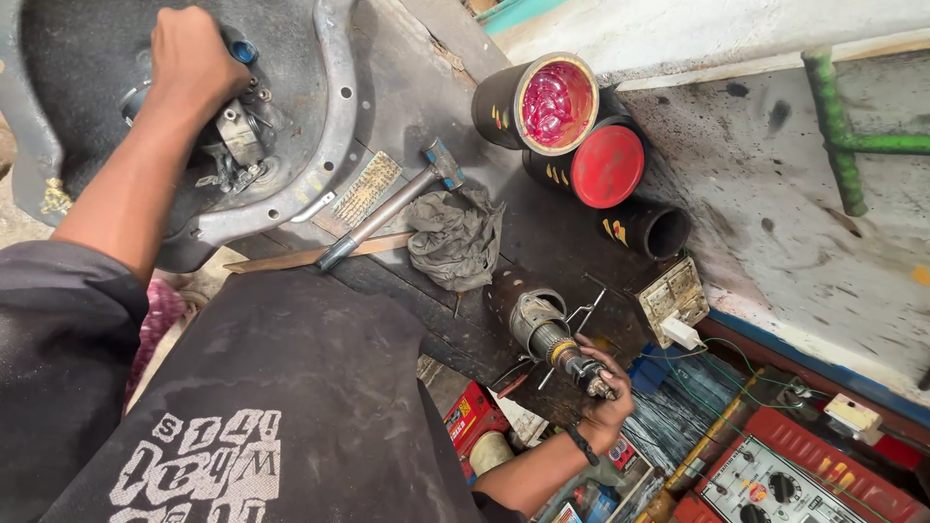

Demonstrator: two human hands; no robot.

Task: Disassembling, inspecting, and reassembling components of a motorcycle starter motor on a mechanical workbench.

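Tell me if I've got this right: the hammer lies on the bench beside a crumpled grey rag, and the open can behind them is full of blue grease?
Not quite. The head view shows the hammer beside the grey rag, but the open can holds red-pink grease, not blue.

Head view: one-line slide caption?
Left hand on a metal housing, right hand gripping a motor shaft; hammer, rag and grease tins between.

3 black cans (581,145) with yellow-red labels at table's far edge; small red box (468,415) below; red meter panel (775,479) with white dial face, bottom right.
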